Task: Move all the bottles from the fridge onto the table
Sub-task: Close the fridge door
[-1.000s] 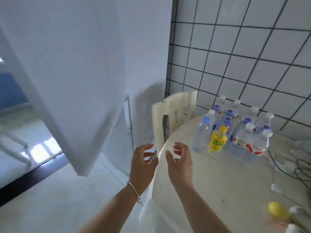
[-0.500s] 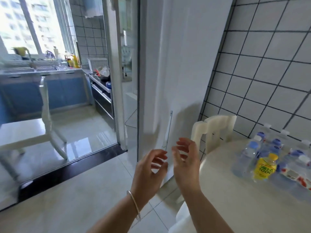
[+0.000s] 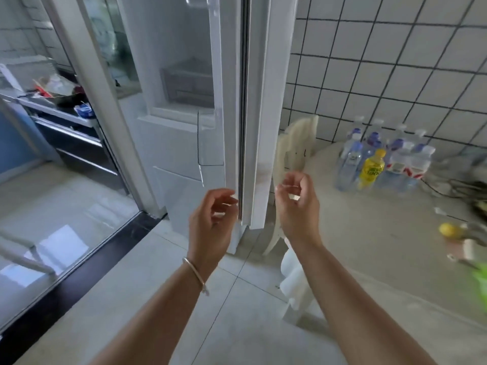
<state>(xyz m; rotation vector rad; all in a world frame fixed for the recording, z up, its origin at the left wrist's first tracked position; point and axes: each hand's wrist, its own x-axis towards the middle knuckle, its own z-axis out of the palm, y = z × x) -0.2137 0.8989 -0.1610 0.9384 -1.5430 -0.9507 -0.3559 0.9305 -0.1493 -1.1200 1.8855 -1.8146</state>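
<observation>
The fridge (image 3: 184, 114) stands left of the table (image 3: 382, 233), a chair (image 3: 292, 154) between them at the table's left edge. The bottles (image 3: 382, 159) cluster on the table's far edge, against the tiled wall (image 3: 382, 75).

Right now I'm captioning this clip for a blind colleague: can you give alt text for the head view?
Two empty hands, left hand and right hand, are raised with fingers curled before the edge of a white fridge door. To the right, a cluster of bottles, one yellow, stands on a pale table against a tiled wall.
</observation>
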